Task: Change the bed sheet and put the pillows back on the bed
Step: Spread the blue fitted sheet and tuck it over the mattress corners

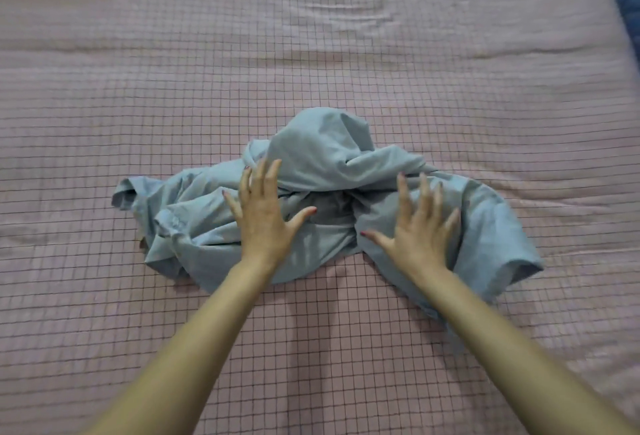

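Bed (346, 36) in pink grid sheet; crumpled blue sheet (322, 157) at centre.
Blue sheet's long axis runs 9 to 3 o'clock; left hand (265, 218) and right hand (420, 233) spread flat over it, gripping nothing.

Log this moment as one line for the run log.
left hand open over blue sheet | right hand open | sheet bunched on pink checked cover

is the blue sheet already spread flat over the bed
No, the blue sheet lies crumpled in a heap on the pink checked cover, with the left hand and right hand open over it.
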